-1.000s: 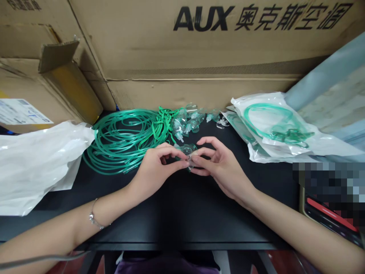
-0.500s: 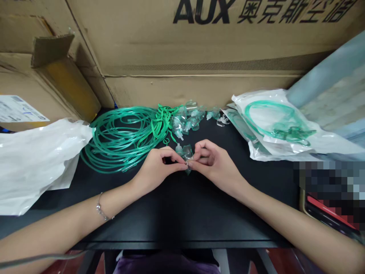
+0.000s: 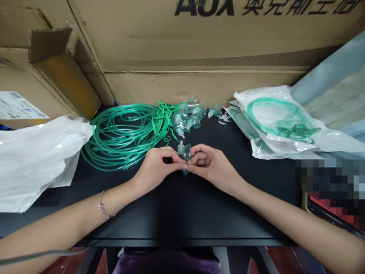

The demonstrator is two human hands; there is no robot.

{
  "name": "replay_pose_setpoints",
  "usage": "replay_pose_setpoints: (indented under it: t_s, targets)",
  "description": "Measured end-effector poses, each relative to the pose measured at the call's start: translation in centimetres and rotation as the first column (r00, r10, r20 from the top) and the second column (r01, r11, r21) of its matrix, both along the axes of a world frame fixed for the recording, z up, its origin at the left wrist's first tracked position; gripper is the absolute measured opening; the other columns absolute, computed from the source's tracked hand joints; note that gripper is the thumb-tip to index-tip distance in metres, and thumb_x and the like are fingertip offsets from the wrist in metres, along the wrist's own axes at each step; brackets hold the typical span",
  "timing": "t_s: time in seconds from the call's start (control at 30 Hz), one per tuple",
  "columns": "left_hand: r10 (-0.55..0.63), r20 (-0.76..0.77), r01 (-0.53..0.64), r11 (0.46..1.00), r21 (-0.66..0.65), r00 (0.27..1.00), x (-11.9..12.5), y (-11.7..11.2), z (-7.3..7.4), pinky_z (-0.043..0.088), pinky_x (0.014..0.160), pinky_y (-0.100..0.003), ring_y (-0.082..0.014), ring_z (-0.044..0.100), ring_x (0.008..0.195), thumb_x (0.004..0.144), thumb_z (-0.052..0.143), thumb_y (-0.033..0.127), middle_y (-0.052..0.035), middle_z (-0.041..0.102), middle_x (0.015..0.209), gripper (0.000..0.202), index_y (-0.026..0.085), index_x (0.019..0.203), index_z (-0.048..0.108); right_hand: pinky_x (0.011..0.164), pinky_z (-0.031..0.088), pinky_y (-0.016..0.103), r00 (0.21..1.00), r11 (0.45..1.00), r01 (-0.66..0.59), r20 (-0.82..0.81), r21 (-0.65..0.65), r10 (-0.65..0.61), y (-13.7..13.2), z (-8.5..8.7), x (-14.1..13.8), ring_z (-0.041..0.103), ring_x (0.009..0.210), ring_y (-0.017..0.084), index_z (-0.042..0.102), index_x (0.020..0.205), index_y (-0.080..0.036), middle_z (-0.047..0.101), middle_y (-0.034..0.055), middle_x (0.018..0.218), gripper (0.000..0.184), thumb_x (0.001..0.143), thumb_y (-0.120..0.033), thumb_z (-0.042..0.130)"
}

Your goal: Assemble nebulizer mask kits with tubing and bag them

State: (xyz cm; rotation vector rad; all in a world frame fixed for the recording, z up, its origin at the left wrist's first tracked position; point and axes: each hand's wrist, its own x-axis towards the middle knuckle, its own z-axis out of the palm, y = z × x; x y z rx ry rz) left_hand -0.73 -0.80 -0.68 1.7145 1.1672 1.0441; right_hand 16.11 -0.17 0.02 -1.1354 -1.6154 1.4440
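Observation:
Between my two hands is a small clear-green oxygen mask (image 3: 186,151), its pale connector pointing away from me. My left hand (image 3: 159,165) pinches its near part between thumb and fingertips. From the other side my right hand (image 3: 212,163) grips the same mask, thumb meeting the left fingertips and the other fingers curled. The fingertips cover the exact spot held. Just beyond lie more clear masks (image 3: 186,118) in a heap, with green elastic straps (image 3: 162,123) to their left. A few thin clear-white pieces (image 3: 225,117) sit right of the heap.
Coiled green tubing (image 3: 119,133) lies left of the straps. A white plastic bag (image 3: 40,160) is at the far left, and packed mask sets (image 3: 279,125) are at the right. Large cardboard boxes (image 3: 199,49) stand behind the black table (image 3: 228,217). A phone-like object (image 3: 327,211) lies at the right edge.
Both hands stay on the mask. The right thumb has shifted slightly left against the left fingertips, and the mask has turned a little. The camera view has tilted slightly downward.

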Motion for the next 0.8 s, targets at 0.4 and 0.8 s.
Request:
replay_pose_setpoints:
  t_s: [0.4, 0.8]
  targets:
    - [-0.01, -0.013, 0.01, 0.998, -0.059, 1.0, 0.1, 0.2, 0.6, 0.04, 0.055, -0.021, -0.0095, 0.055, 0.057, 0.063, 0.072, 0.019, 0.0029, 0.065, 0.061, 0.009, 0.016, 0.06, 0.065, 0.068, 0.049, 0.027, 0.998, 0.998, 0.062, -0.011, -0.009, -0.062, -0.9, -0.2, -0.7, 0.062, 0.066, 0.012, 0.052, 0.086, -0.02, 0.062, -0.0045, 0.067, 0.032, 0.059, -0.015, 0.069]
    - [-0.123, 0.092, 0.127, 0.991, -0.049, 0.988, -0.4, 0.5, 0.7, 0.044, 0.061, -0.022, -0.0099, 0.056, 0.064, 0.067, 0.071, 0.02, 0.0012, 0.064, 0.072, 0.011, 0.016, 0.074, 0.063, 0.048, 0.044, 0.02, 0.977, 0.978, 0.09, -0.175, -0.188, -0.124, -0.2, 0.3, -0.2, 0.054, 0.051, 0.008, 0.057, 0.084, -0.017, 0.057, -0.0065, 0.057, 0.037, 0.053, -0.017, 0.077]
